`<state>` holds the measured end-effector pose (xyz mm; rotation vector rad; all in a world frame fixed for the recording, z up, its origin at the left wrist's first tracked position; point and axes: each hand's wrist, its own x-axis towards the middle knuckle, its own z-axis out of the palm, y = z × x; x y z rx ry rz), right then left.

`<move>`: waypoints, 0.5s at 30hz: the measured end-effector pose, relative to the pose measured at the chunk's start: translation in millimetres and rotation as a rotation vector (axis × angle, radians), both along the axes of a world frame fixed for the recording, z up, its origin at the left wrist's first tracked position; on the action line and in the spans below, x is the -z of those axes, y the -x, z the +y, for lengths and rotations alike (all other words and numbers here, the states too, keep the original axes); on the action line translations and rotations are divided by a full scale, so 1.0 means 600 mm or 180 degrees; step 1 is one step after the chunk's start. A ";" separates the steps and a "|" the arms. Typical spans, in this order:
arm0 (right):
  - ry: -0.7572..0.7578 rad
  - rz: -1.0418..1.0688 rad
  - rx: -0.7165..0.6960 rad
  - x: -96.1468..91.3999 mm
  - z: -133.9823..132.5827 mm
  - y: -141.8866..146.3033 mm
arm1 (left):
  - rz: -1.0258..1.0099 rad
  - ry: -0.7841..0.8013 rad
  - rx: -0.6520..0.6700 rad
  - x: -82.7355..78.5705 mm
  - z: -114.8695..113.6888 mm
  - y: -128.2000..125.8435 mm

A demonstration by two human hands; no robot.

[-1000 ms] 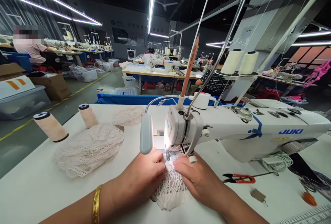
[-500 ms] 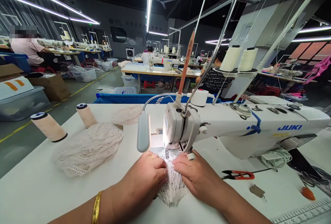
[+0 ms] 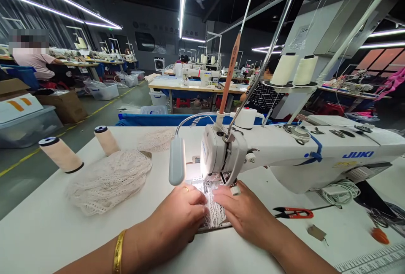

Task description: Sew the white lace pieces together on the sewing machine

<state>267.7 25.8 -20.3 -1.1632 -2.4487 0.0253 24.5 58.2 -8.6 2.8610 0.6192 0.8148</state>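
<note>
White lace trim (image 3: 216, 214) lies under the presser foot of the sewing machine (image 3: 226, 151), lit by the lamp (image 3: 177, 160) beside the needle. My left hand (image 3: 182, 210), with curled fingers, grips the lace's left edge just in front of the foot. From the other side, my right hand (image 3: 247, 208) holds the right edge, its fingertips close to the foot. The needle point and the lace beneath my fingers are partly hidden. A gathered heap of lace (image 3: 110, 179) rests on the table to the left.
Two thread cones (image 3: 61, 156) stand at the table's left edge. To the right lie red-handled thread snips (image 3: 294, 213), a small brown tag (image 3: 316, 232), a coiled cable (image 3: 341, 192) and a clear ruler (image 3: 373, 259). Other people sit at machines farther back.
The lace has advanced away from me under the foot, so less hangs in front and the machine plate's edge shows. Both hands stay close to the foot.
</note>
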 end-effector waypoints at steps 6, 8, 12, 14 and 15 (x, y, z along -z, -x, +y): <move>0.0368 0.0172 -0.0780 -0.018 -0.015 0.005 | 0.0010 0.0111 0.0335 -0.004 -0.018 0.001; 0.0374 0.0165 -0.0744 -0.017 -0.016 0.005 | 0.0038 0.0036 0.0317 0.000 -0.017 0.001; 0.0336 0.0162 -0.0668 -0.007 -0.014 0.005 | 0.0022 -0.0100 0.0240 0.012 -0.010 0.002; 0.0260 0.0193 -0.0621 -0.002 -0.012 0.006 | -0.0057 -0.0145 0.0226 0.019 -0.004 0.002; 0.0215 0.0205 -0.0586 0.001 -0.011 0.007 | -0.0081 -0.0149 0.0210 0.022 -0.001 0.003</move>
